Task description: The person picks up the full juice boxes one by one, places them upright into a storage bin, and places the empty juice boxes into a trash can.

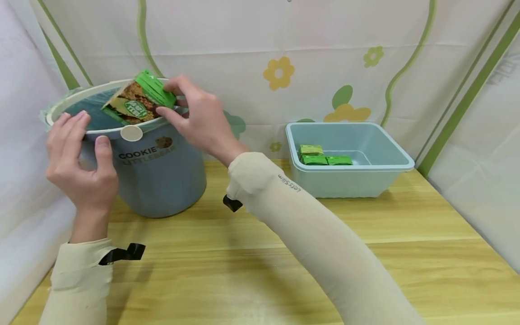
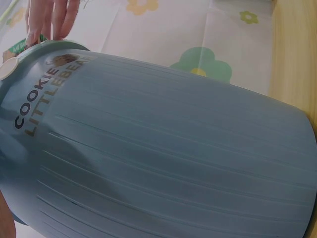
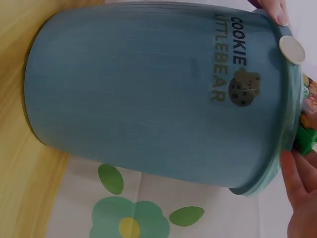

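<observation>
At the left stands a blue-grey trash bin (image 1: 162,180) with a pale rim, a bag lining and "COOKIE LITTLEBEAR" lettering. My right hand (image 1: 203,117) pinches a green snack packet (image 1: 138,97) between thumb and fingers, tilted over the mouth of the bin. The packet has a picture of brown food on it. My left hand (image 1: 83,162) grips the near left rim, fingers over the edge and thumb outside. In the right wrist view only a part of the packet (image 3: 308,139) shows beyond the rim, beside the right fingers (image 3: 292,178).
A light blue plastic basin (image 1: 341,180) stands at the back right, with several small green packs (image 1: 313,160) inside. Both stand on a wooden table (image 1: 252,280). A white cloth with printed flowers (image 1: 278,73) hangs behind, and white cloth also flanks the sides.
</observation>
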`<state>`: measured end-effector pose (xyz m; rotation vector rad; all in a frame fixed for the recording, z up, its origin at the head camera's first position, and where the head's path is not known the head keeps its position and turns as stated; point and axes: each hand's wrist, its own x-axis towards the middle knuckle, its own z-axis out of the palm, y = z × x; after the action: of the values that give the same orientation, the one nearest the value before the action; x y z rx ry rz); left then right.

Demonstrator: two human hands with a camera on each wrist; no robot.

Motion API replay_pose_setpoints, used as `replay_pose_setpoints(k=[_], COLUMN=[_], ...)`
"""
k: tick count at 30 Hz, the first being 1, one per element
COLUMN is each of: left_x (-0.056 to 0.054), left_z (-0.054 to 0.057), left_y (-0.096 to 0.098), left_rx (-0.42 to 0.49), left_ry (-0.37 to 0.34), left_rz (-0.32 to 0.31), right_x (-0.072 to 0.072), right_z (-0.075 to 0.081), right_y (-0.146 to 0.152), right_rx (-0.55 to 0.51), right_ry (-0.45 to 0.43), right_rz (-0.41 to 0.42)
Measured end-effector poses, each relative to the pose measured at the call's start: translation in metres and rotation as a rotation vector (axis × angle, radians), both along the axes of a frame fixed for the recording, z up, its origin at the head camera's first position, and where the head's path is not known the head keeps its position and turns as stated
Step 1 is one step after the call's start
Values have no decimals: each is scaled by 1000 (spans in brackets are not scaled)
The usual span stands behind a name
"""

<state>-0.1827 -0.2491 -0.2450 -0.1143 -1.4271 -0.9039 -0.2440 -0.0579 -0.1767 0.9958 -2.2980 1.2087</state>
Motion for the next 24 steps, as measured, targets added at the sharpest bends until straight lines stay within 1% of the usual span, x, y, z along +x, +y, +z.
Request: replay_pose_setpoints(k=[2, 8, 11, 14, 17, 20, 24], left_x=[0, 0, -2, -5, -4, -2, -3], left_z=[0, 0, -2, -6, -5, -4, -5], left_y=[0, 0, -5, -13, -12, -9, -12], left_rx=[0, -5, -7, -9, -9, -7, -10], left_ry=[-1, 0, -3, 2, 11, 15, 18], left_rz=[-1, -4, 2, 6, 8, 6, 9], right_x=[-1, -1, 2, 4, 5, 6, 7], right_z=[0, 2, 4, 5, 6, 6, 4], right_y=[-1, -4, -7, -10, -11, -11, -11], right_rx=[23, 129, 199, 253, 300, 343, 354], right_ry=[-32, -53, -61, -58, -47, -41, -44], right_rz=[-18, -122, -168, -198, -206, -191, -173])
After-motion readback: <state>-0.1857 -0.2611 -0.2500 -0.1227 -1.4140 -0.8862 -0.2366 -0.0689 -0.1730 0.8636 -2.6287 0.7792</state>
